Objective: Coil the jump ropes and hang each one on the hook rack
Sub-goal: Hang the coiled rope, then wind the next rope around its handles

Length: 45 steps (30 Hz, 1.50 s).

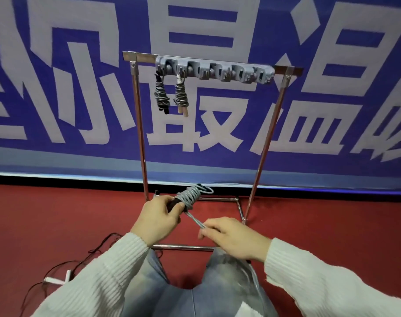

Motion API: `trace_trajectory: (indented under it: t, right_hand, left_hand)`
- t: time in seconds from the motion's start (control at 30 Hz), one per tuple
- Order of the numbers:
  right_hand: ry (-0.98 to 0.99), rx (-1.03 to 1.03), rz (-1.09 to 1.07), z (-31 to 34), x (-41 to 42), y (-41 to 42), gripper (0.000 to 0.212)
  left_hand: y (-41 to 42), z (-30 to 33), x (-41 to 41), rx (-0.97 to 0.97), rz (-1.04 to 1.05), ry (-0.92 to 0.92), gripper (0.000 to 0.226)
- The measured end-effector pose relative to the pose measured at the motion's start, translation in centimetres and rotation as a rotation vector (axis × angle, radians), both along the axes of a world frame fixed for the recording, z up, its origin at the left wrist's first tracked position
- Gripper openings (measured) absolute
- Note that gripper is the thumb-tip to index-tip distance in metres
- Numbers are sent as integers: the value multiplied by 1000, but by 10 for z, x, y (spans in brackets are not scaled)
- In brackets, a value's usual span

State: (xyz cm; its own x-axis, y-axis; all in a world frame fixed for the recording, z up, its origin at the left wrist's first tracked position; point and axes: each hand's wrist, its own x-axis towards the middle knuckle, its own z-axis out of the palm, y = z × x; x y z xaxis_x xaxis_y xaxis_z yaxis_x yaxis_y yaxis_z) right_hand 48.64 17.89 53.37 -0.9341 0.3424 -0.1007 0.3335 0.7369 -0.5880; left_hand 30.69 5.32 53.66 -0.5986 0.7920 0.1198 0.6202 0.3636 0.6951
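Lighting: bright, even, shadows faint. Glare: stand [267, 143] poles glint. Blur: hands slightly smeared, perhaps motion. Distortion: wide-angle bowing along banner [57, 99] edges.

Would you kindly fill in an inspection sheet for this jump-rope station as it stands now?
Surface: red carpeted floor, steel frame stand on it.
Job's things: grey plastic hook rack carries two coiled ropes, a black-handled bundle and a wooden-handled bundle; a third grey rope bundle is half wound.
Clutter: white plug-like piece on the floor.
Grippers: left hand grips the bundle's dark handles; right hand pinches the loose strand.
Cables: thin dark wires trail lower left.
Surroundings: blue banner with white characters.
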Motion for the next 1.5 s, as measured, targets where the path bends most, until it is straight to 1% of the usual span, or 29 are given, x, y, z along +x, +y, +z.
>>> trace_trajectory:
  t: [0.03, 0.07, 0.1, 0.17, 0.2, 0.23, 0.33, 0.4, 0.43, 0.5, 0.53, 0.6, 0.63, 0.67, 0.7, 0.73, 0.77, 0.8, 0.87, 0.93, 0.97, 1.0, 1.07, 1.1, 1.17, 1.27, 1.37, 1.43, 1.5]
  right_hand:
    - [-33, 56, -11, 3, -1, 1, 25]
    - [-53, 47, -43, 6, -2, 3, 24]
    - [-63, -29, -85, 7, -2, 6, 22]
    - [-9, -268, -179, 5, 1, 16, 17]
    - [35, -353, -212, 5, 5, 20, 16]
    - [81, -412, -232, 4, 10, 24, 16]
    - [127, -511, -185, 2, 17, 30, 13]
    - [114, -507, -149, 1, 16, 30, 3]
    - [125, -501, -145, 0, 15, 32, 14]
    - [205, -532, -201, -2, 10, 35, 31]
    - [257, -577, -257, -3, 8, 36, 37]
    - [333, -669, -360, -6, 2, 36, 42]
    - [359, -727, -387, -7, 0, 35, 44]
    - [398, -824, -404, -8, -2, 34, 46]
    - [445, -945, -419, -8, -4, 33, 47]
    - [490, -1065, -427, -8, -5, 34, 47]
    - [514, -1141, -431, -8, -5, 35, 43]
    - [514, -1177, -436, -8, -6, 36, 37]
    - [491, -1182, -452, -15, -5, 41, 24]
    - [514, -1210, -482, -23, 0, 50, 21]
    - [510, -1200, -491, -26, 4, 55, 23]
    - [488, -1141, -505, -29, 9, 60, 26]
    - [428, -905, -539, -29, 15, 66, 36]
    - [435, -802, -555, -26, 15, 66, 38]
    - [527, -699, -539, -14, 4, 59, 33]
    - [645, -658, -392, 6, -26, 31, 25]
    - [649, -615, -229, 11, -58, 3, 21]
    - [646, -608, -189, 6, -73, -9, 19]
    - [660, -635, -201, 3, -79, -16, 17]
  left_hand:
    - [3, -2, 0, -21, 25, -9, 24]
    - [4, -2, -1, 0, 37, -120, 29]
    - [5, -2, -2, 72, 37, -357, 32]
    - [2, 3, -6, 277, -22, -1025, 27]
    - [-3, 8, -9, 343, -63, -1262, 22]
    - [-8, 11, -11, 364, -106, -1369, 19]
    - [-17, 22, -10, 357, -173, -1410, 19]
    - [-16, 30, -9, 365, -197, -1426, 20]
    - [-15, 33, -9, 365, -209, -1404, 21]
    - [-10, 37, -9, 360, -208, -1305, 20]
    - [-7, 39, -8, 356, -193, -1221, 19]
    - [-1, 39, -4, 342, -147, -975, 22]
    - [2, 38, -2, 335, -129, -866, 22]
    - [4, 38, 0, 339, -127, -805, 23]
    - [6, 39, 2, 363, -151, -801, 25]
    - [6, 41, 3, 417, -197, -861, 28]
    - [6, 44, 5, 496, -254, -967, 31]
    - [6, 47, 6, 581, -300, -1085, 33]
    - [6, 54, 0, 736, -334, -1290, 33]
    - [8, 58, -15, 871, -308, -1405, 32]
    - [9, 61, -25, 910, -289, -1431, 31]
    - [8, 63, -33, 924, -267, -1442, 30]
    - [7, 67, -42, 886, -238, -1437, 29]
    - [6, 67, -42, 851, -233, -1426, 29]
    - [6, 65, -38, 783, -221, -1380, 29]
    - [10, 63, -28, 724, -226, -1328, 26]
    - [13, 65, -24, 722, -239, -1341, 26]
    - [14, 66, -25, 730, -255, -1360, 26]
    - [14, 66, -27, 738, -265, -1379, 27]
